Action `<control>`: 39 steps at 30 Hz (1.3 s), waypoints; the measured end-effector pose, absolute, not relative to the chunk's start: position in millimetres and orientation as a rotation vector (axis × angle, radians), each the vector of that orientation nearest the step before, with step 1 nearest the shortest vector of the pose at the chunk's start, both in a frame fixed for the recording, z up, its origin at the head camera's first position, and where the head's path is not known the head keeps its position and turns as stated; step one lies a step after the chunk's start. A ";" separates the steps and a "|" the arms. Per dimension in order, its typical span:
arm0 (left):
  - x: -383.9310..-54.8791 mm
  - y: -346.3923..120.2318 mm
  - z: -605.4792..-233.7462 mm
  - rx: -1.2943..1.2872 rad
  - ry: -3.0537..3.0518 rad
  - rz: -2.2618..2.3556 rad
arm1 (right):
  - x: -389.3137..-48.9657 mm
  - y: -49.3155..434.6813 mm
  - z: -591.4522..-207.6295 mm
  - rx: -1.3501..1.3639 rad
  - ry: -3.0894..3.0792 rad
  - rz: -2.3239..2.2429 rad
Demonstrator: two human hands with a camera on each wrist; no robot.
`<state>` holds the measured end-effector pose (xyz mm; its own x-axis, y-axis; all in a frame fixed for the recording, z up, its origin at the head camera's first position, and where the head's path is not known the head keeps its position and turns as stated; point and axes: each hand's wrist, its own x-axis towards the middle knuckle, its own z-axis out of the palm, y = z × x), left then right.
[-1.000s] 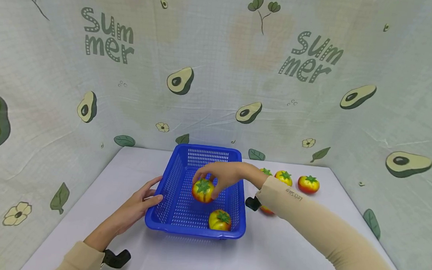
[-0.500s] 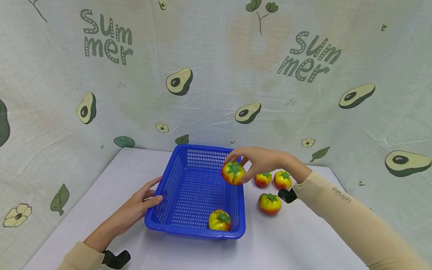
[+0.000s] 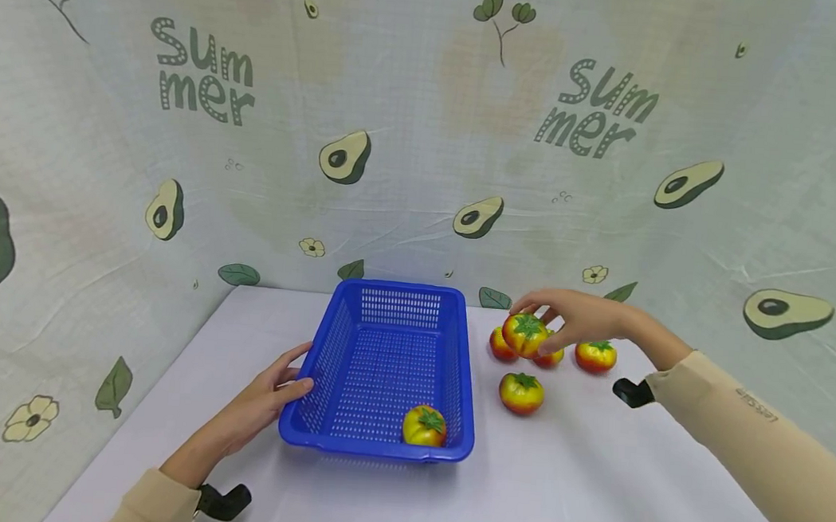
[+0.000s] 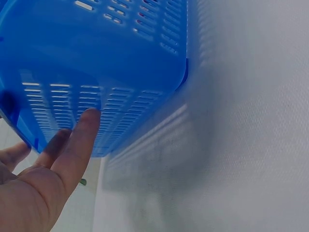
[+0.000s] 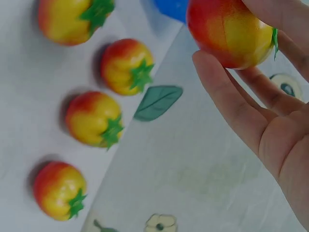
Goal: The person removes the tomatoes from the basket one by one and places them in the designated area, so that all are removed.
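Observation:
My right hand (image 3: pixel 581 316) grips a red-and-yellow tomato (image 3: pixel 524 336) with a green star-shaped top, in the air above the table right of the blue basket (image 3: pixel 380 289). In the right wrist view, the thumb and fingers lie around this tomato (image 5: pixel 229 36). Another tomato (image 3: pixel 424 427) sits inside the basket at its near right corner. My left hand (image 3: pixel 266 387) touches the basket's left side; the left wrist view shows its extended fingers (image 4: pixel 79 145) against the slotted outer wall (image 4: pixel 63 53).
Right of the basket, a lone tomato (image 3: pixel 521 394) lies nearest on the white table (image 3: pixel 519 491). Farther back stand a tomato (image 3: pixel 502 344), one partly hidden by the held tomato (image 3: pixel 550 357), and one (image 3: pixel 595 357) further right. Patterned cloth (image 3: pixel 405 236) hangs around the table.
My right hand has carried the tomato from inside the basket up and rightward over the rim, above the other tomatoes. The left hand and the basket have stayed in place.

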<state>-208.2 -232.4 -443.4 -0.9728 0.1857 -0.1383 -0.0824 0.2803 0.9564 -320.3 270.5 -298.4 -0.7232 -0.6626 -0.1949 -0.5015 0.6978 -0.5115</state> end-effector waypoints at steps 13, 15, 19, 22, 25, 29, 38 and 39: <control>-208.2 -233.4 -443.8 0.107 2.320 1.766 | -309.5 331.5 -332.3 -0.735 2.610 -0.677; -207.9 -233.2 -443.4 0.102 2.320 1.767 | -309.4 338.2 -337.5 -0.739 2.616 -0.695; -207.4 -232.7 -443.0 0.093 2.324 1.767 | -310.7 353.1 -350.8 -0.693 2.618 -0.710; -207.7 -232.4 -442.8 0.087 2.327 1.766 | -310.2 362.8 -361.0 -0.656 2.612 -0.720; -208.1 -232.1 -442.9 0.089 2.328 1.764 | -309.8 369.7 -370.7 -0.667 2.605 -0.735; -208.0 -232.2 -443.2 0.093 2.326 1.763 | -309.2 373.9 -382.2 -0.688 2.596 -0.740; -208.4 -232.5 -443.2 0.094 2.322 1.768 | -302.7 374.7 -403.6 -0.654 2.591 -0.773; -208.4 -232.6 -443.3 0.094 2.322 1.769 | -301.9 374.8 -405.0 -0.648 2.588 -0.778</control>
